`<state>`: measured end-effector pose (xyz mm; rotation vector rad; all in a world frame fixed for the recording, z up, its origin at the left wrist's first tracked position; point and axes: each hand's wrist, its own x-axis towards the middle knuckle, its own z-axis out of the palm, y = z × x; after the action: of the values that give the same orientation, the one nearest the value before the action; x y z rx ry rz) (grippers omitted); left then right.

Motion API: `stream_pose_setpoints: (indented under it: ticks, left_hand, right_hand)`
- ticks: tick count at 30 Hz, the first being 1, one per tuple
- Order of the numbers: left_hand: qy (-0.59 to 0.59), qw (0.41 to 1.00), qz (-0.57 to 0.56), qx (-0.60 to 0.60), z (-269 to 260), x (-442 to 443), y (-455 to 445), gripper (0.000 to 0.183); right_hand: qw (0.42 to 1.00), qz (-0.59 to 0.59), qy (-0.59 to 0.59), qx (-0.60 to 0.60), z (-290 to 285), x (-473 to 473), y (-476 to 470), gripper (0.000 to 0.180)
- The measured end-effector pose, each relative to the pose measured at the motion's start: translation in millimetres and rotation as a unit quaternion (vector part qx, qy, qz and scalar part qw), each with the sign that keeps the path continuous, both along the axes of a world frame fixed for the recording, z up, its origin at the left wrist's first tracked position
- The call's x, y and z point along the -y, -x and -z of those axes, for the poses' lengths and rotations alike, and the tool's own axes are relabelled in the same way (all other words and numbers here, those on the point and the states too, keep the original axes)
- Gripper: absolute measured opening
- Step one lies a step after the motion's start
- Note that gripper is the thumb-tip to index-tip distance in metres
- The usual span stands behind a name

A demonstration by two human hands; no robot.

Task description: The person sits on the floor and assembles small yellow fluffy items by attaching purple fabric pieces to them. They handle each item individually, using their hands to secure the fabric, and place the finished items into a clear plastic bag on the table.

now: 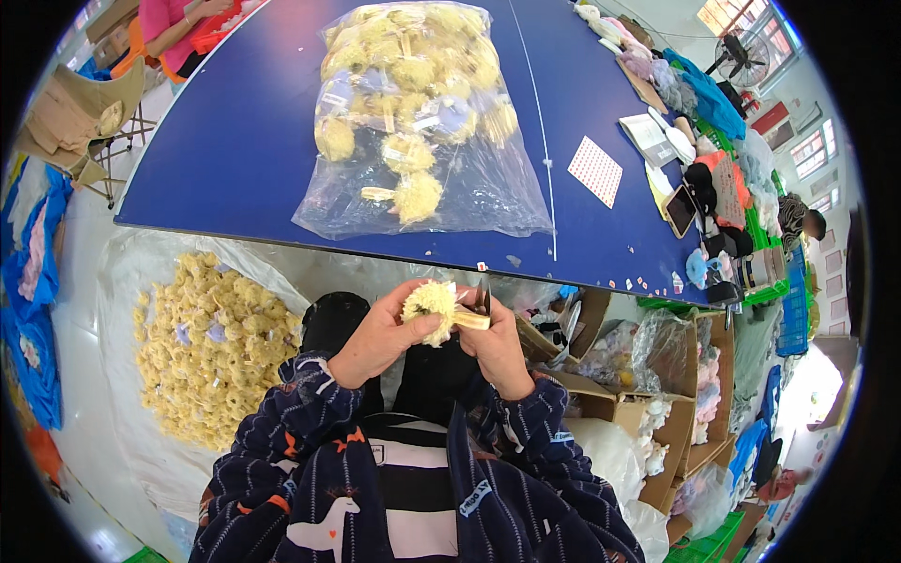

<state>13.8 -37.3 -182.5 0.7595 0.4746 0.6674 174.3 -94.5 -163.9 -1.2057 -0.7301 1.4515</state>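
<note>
My left hand (383, 332) grips a small yellow plush piece (431, 310) by its fluffy body, above my lap and just off the table's near edge. A cream strap or ribbon loop sticks out from the plush on its right side. My right hand (496, 338) holds that cream strap (471, 319) and also a dark metal cutting tool (483, 295), likely scissors or snips, with its blades pointing up. Before me on the blue table (232, 176) lies a clear plastic bag (486, 190) with many similar yellow plush pieces and several lavender ones.
A large heap of yellow plush pieces (211, 345) lies on white sheeting at the left. Cardboard boxes (676, 422) stand at the right. A sticker sheet (595, 172) and a phone (679, 211) lie on the table. Another person (165, 28) works at the far left.
</note>
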Motion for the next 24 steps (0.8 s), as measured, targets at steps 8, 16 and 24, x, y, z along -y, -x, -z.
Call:
stream_pose_setpoints:
  ticks: [8, 16, 24]
  left_hand:
    - [0.113, 0.986, -0.079, 0.091, 7.9, 14.9, 8.5, 0.041]
    - [-0.035, 0.984, -0.163, 0.055, 3.3, 7.3, 13.2, 0.039]
    - [-0.222, 0.943, -0.234, -0.085, 9.5, 8.9, 55.8, 0.037]
  right_hand:
    - [0.97, 0.1, -0.001, -0.22, 14.0, -1.6, 23.3, 0.017]
    - [0.958, 0.085, -0.154, 0.228, 4.3, 3.8, 29.9, 0.015]
    - [0.908, -0.019, -0.233, 0.347, 5.6, -6.8, 51.5, 0.013]
